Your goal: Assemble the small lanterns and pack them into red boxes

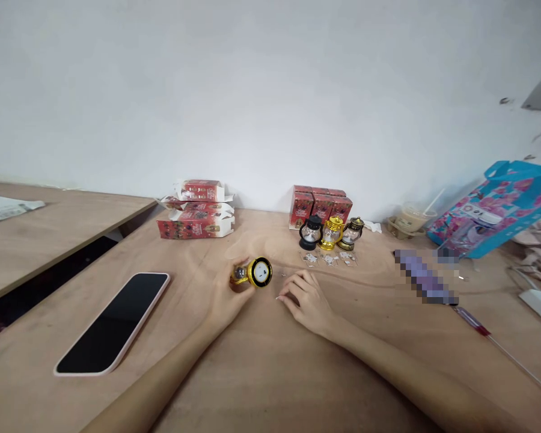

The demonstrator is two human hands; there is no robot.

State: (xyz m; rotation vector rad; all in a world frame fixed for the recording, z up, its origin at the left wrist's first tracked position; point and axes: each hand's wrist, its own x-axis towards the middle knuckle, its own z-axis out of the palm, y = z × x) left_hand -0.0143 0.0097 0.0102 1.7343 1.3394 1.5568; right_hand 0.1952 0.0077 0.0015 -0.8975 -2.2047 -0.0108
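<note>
My left hand (229,297) is closed round a small gold lantern (241,274), tipped on its side. Its round base, black-rimmed with a white disc in the middle, faces me. To the right of that base, my right hand (307,300) rests low over the table, thumb and fingers drawn together; whatever they may hold is too small to make out. Beyond the right hand stand three upright mini lanterns: a black one (311,233), a gold one (331,233) and a bronze one (352,233). Small clear bags (329,258) with little parts lie before them.
Red printed boxes (321,204) stand behind the lanterns; opened ones (193,225) pile up at the back left. A phone (115,325) lies left. On the right are a screwdriver (473,320), a drink cup (412,218) and a floral bag (500,207). A gap separates the left table (49,240).
</note>
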